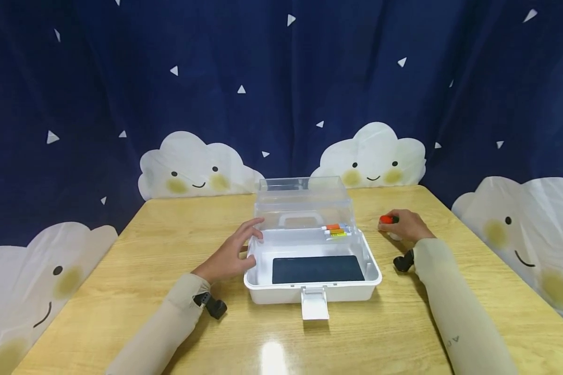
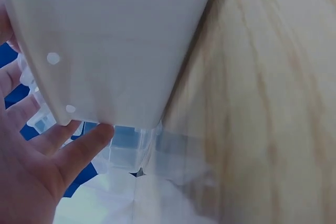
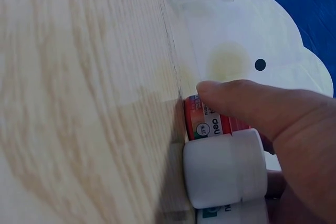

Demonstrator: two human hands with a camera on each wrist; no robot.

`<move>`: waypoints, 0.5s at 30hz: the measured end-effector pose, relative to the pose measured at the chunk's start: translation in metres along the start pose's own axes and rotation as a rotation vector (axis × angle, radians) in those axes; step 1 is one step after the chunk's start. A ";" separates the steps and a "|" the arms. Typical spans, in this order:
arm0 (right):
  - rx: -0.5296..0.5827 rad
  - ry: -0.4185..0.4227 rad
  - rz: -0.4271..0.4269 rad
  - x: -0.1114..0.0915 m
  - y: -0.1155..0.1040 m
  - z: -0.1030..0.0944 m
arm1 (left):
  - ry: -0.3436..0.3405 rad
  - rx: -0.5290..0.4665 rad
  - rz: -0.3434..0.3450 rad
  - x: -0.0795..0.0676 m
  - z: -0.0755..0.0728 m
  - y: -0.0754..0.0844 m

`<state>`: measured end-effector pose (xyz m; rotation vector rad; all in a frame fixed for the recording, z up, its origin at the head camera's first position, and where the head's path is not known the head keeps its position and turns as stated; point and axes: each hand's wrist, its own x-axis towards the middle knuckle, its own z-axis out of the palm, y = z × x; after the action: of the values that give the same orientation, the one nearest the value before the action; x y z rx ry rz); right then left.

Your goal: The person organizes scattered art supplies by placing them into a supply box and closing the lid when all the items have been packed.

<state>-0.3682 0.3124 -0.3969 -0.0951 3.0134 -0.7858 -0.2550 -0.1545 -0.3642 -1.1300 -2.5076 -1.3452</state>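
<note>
Both arms reach forward in pale sleeves. The left arm (image 1: 161, 325) slants inward, and its left hand (image 1: 230, 255) is extended in a loose curve, with the thumb well apart from the other fingers (image 2: 86, 150), which are slightly bent and spread. The right arm (image 1: 455, 299) also slants inward from its own side. The right hand (image 1: 408, 226) is a little farther forward than the left, in a closed grip, and its thumb (image 3: 247, 100) lies nearly straight.

the left hand (image 1: 232, 255) touches a clear-lidded white box (image 1: 274, 296) while the right hand (image 1: 410, 226) grips a red object (image 1: 387, 220).
</note>
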 end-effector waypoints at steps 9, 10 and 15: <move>0.005 0.001 -0.015 -0.001 -0.001 -0.002 | 0.000 -0.049 -0.015 0.002 0.002 -0.020; 0.003 0.002 -0.014 -0.001 -0.001 -0.002 | 0.002 -0.049 -0.017 0.003 0.003 -0.025; -0.016 0.008 -0.018 0.000 0.000 0.000 | -0.002 -0.037 -0.021 0.003 0.006 -0.041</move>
<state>-0.3684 0.3119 -0.3969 -0.1202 3.0313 -0.7655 -0.2821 -0.1625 -0.3950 -1.1148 -2.5133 -1.4023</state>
